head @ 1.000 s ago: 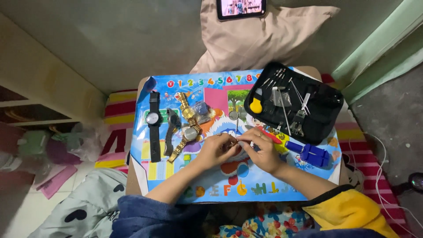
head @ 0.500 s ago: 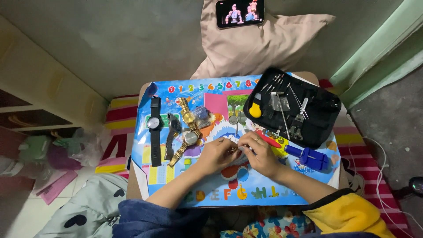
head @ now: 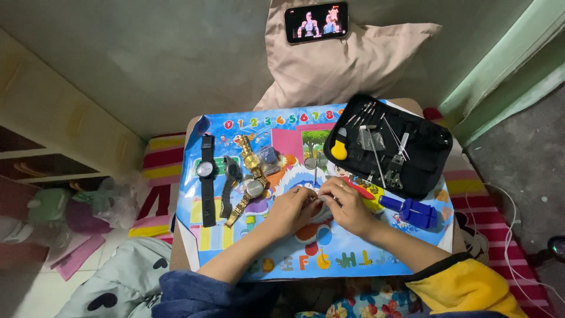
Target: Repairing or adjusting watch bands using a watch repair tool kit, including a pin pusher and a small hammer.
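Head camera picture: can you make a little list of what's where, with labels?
left hand: meets right hand over a small item, too hidden to name
right hand: same small item
mat: colourful, covers small table
watches: black watch, gold watch, left of hands
tool case: black, open, upper right
blue tool: right of hands
phone: on pillow

Hands: left hand (head: 292,207) and right hand (head: 347,206) meet over a small silvery part (head: 322,204), too hidden to identify.
Surface: colourful play mat (head: 235,247) on a small table.
Left of hands: black watch (head: 205,176), dark watch (head: 231,184), gold watch (head: 249,176).
Right: black tool case (head: 432,147), open, holding thin metal tools; blue tool (head: 412,210) beside the right hand.
Above: phone (head: 316,22) on a beige pillow (head: 347,65).
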